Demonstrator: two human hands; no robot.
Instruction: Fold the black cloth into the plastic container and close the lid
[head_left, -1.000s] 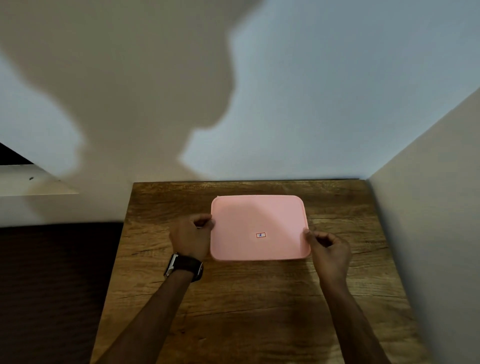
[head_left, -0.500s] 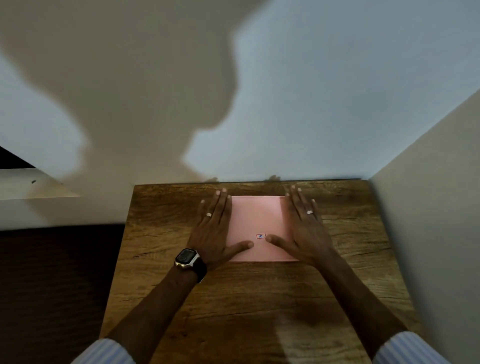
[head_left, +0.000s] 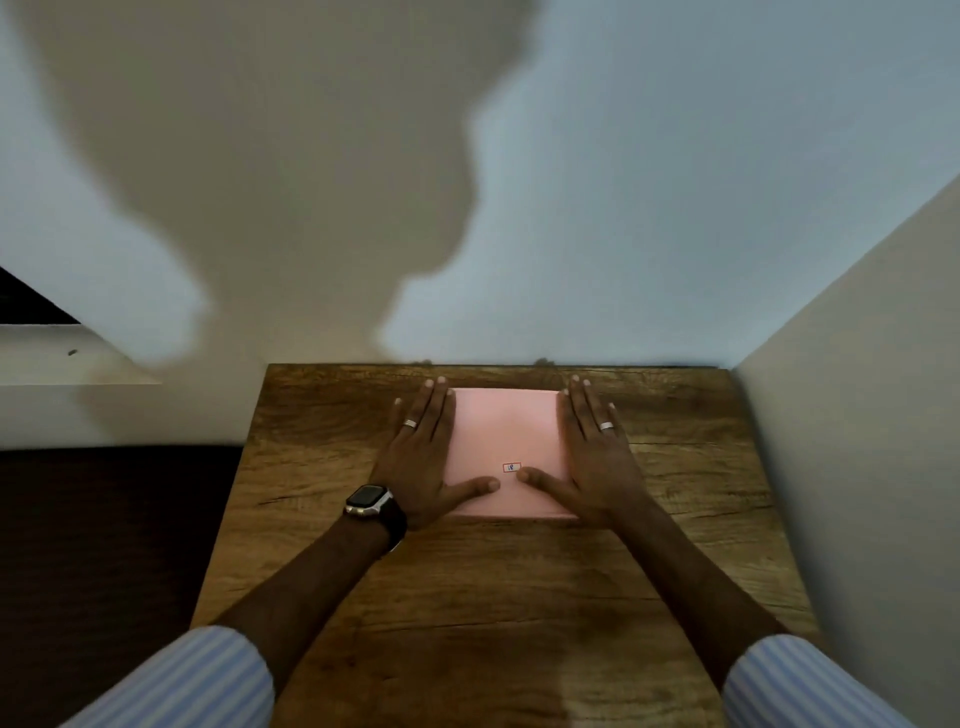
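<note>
A pink lid (head_left: 506, 436) covers the plastic container at the far middle of the wooden table (head_left: 493, 597). A small sticker (head_left: 511, 467) sits on the lid near its front. My left hand (head_left: 423, 457) lies flat, palm down, on the lid's left side, fingers spread. On the lid's right side my right hand (head_left: 592, 454) lies flat in the same way. The two thumbs point toward each other near the sticker. The container's body and the black cloth are hidden from view.
A white wall (head_left: 597, 182) rises right behind the table's far edge. Another wall (head_left: 857, 415) stands close along the table's right side. Dark floor (head_left: 104, 545) lies off the table's left edge, with a pale ledge (head_left: 62, 358) beyond it.
One second ago both hands gripped the lid's left and right edges with curled fingers. They then opened and laid flat on top of the lid, where they stay now.
</note>
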